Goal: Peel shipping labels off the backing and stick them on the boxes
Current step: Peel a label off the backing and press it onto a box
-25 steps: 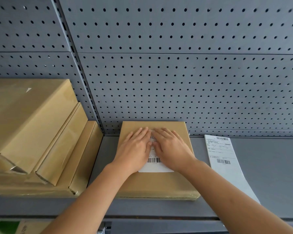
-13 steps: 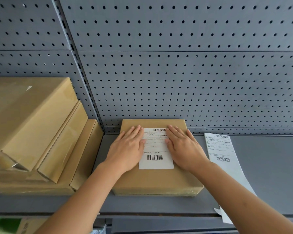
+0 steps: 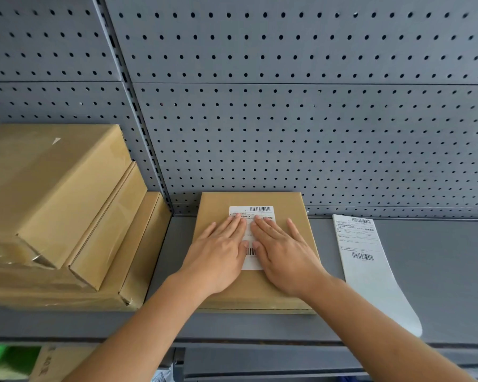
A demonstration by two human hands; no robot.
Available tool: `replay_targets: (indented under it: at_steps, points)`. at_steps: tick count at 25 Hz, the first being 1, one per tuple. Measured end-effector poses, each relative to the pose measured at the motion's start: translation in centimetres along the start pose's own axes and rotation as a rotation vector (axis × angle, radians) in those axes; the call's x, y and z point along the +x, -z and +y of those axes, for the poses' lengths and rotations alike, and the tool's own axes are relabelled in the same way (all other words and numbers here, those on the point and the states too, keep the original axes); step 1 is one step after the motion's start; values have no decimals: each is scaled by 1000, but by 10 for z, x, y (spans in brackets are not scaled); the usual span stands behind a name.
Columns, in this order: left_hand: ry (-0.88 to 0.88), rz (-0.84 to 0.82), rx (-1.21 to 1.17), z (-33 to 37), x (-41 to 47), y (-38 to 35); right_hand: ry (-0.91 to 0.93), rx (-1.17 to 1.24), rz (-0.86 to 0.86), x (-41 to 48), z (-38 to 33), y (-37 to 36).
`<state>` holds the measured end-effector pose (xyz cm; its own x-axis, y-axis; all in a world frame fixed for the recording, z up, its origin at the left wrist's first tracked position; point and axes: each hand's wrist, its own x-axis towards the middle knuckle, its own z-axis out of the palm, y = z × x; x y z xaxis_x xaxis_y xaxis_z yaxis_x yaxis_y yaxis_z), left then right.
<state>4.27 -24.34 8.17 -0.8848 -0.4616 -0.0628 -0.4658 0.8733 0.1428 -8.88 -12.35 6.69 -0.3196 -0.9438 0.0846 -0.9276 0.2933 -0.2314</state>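
A flat brown cardboard box (image 3: 293,208) lies on the grey shelf in front of me. A white shipping label (image 3: 251,212) with barcodes sits on its top. My left hand (image 3: 218,255) and my right hand (image 3: 283,257) rest flat on the label, palms down, fingers stretched and side by side, covering most of its middle. Neither hand holds anything. To the right of the box, a long white strip of labels on backing (image 3: 367,263) lies on the shelf, its near end curling over the front edge.
Three stacked brown boxes (image 3: 55,194) fill the shelf's left part, next to the labelled box. A grey perforated back panel (image 3: 287,119) rises behind everything. The grey shelf (image 3: 439,271) extends to the right of the strip. Below the shelf edge, another carton (image 3: 53,362) shows.
My hands were together on the label, slid apart to its sides half a second ago, and have now come back together over its middle.
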Motion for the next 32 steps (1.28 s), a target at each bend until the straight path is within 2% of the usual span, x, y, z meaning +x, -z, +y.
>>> replay_targets:
  at_steps: [8, 14, 18, 24, 30, 32]
  points:
    - [73, -32, -45, 2, -7, 3, -132, -15, 4, -12, 20, 10]
    - [-19, -12, -51, 10, -34, 6, 22, 52, 61, -35, -13, 9]
    - [-68, -42, 10, 16, -53, -2, 68, -40, 69, -51, -24, -8]
    - [32, -50, -14, 14, -57, -5, -35, -156, 3, -65, -12, -4]
    - [159, -66, -12, -5, -67, -2, -188, -97, -8, -83, 17, 8]
    - [239, -54, -80, -16, -68, -1, -238, -24, -26, -85, 19, 11]
